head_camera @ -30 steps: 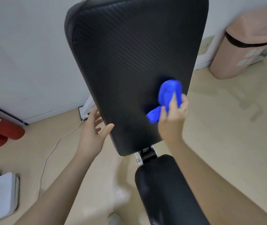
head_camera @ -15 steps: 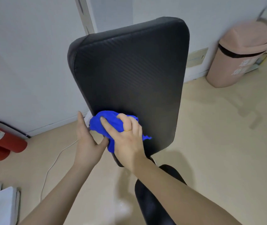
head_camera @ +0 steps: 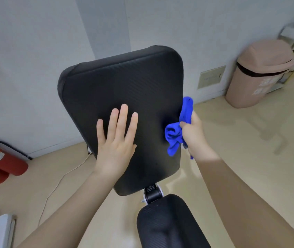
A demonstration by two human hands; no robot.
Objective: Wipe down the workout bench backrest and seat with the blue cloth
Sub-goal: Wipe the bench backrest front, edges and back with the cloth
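Two bare hands at upright black textured padded backrest (head_camera: 124, 86). Left hand (head_camera: 115, 140) flat on pad's lower middle, fingers straight, slightly spread, palm pressing. Right hand (head_camera: 194, 135) curled round bunched bright blue cloth (head_camera: 175, 135), cloth against backrest's right edge, one tail poking above fist. Black padded seat (head_camera: 169, 224) below, apart from backrest. Bare beige floor (head_camera: 232, 140) open to right; pink plastic swing-lid bin (head_camera: 260, 74) well beyond. Red fire extinguishers (head_camera: 1, 161) and white cable (head_camera: 58, 181) lie left.

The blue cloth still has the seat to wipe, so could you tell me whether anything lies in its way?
Nothing visible does: the blue cloth, gripped by the right hand, is at the backrest's right edge; the seat below lies bare.
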